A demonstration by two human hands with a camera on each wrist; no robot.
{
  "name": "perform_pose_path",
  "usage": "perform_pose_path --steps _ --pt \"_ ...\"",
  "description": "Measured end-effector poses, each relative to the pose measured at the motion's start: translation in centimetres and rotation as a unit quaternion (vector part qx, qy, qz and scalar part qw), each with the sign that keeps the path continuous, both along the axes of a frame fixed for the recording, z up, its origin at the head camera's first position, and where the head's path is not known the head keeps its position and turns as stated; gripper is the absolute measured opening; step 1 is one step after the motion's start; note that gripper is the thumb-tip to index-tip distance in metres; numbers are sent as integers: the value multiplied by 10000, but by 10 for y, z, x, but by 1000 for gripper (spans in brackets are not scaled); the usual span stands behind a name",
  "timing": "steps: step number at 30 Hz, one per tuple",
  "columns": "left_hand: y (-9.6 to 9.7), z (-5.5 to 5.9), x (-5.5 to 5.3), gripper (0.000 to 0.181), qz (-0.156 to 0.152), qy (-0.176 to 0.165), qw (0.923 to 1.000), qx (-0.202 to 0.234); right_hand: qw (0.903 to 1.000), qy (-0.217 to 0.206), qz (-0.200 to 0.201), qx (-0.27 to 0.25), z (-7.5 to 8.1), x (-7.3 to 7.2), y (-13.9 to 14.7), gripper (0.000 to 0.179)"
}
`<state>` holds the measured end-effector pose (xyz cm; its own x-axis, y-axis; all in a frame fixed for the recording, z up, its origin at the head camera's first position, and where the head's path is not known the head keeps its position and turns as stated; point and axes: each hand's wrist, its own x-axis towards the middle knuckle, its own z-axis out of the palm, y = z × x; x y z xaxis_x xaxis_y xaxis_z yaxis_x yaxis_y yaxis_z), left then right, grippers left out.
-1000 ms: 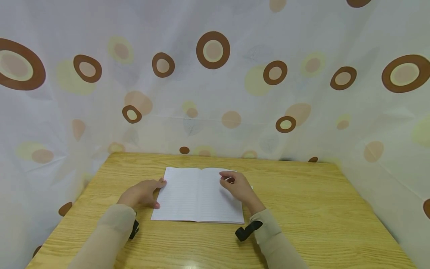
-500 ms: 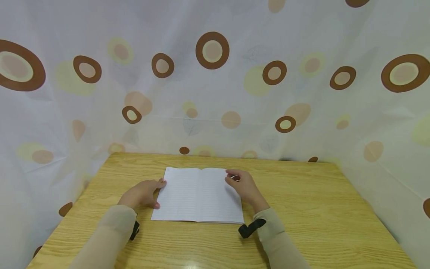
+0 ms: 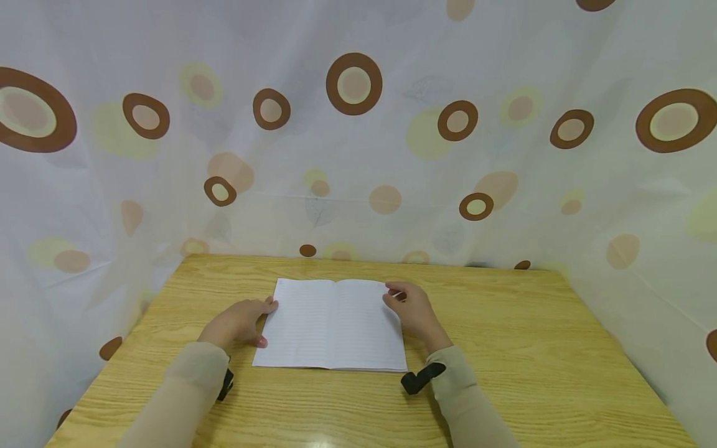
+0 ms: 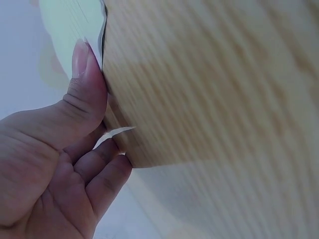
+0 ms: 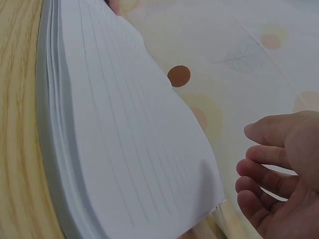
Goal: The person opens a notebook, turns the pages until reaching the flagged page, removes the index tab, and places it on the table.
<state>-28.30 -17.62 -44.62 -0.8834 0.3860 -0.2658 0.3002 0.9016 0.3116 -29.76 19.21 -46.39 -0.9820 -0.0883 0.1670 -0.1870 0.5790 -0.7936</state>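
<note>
A wooden table [image 3: 538, 373] is carrying everything here, its yellow-brown top showing a streaky grain that is running mostly from left to right. Its left and right edges are spreading apart toward the near side, while the far edge is running almost straight across. A small bright reflection is shining on the wood at the near side (the near edge itself is falling outside the head view). Directly on the top, a white notebook [image 3: 313, 330] is lying open, somewhat left of the middle and closer to the far edge. Its ruled pages are facing up, its center fold is running from far to near, and its stacked sheets are showing in layers along the near edge.
</note>
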Motion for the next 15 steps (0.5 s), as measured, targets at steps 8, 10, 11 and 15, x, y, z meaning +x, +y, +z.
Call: perform_pose_path --steps 8,10,11,15 --pt "1 1 1 88 23 -6 10000 7 9997 -65 -110 192 -5 -2 3 36" --pt "0 1 1 88 13 11 10000 -8 9996 -109 -119 248 -4 -1 3 36" --pt "0 1 1 88 6 22 10000 -19 9995 -128 -126 269 -4 -1 3 36" --pt "0 0 1 88 -21 59 10000 -32 9994 -150 -141 290 -5 0 4 38"
